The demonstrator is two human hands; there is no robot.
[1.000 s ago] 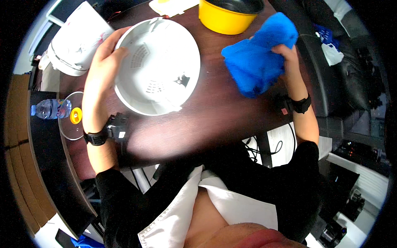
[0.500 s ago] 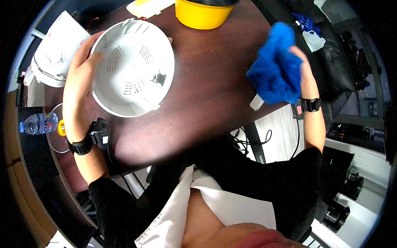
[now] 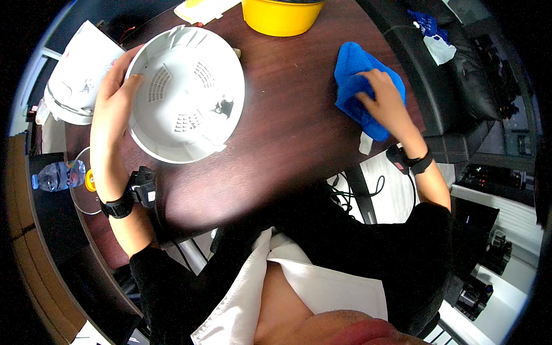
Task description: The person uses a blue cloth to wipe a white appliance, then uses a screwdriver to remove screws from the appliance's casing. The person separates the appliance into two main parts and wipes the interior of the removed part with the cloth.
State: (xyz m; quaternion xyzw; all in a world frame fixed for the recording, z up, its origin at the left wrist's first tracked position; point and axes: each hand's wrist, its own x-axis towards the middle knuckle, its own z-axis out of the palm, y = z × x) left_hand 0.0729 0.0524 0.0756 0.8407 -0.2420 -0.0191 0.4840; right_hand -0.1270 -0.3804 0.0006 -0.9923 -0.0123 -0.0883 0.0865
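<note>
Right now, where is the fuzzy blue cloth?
In the head view, the blue cloth lies on the dark wooden table's right side, under the right hand, below the yellow bowl.

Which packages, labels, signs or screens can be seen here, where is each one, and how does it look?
Plastic water bottle: far left, lying on its side, clear with a blue label band.
Flat pale yellow packet or card: top edge of the dark wooden table, beside the yellow bowl.
Small white tag: at the edge of the blue cloth, under the right hand.
No screens or signs.
</note>
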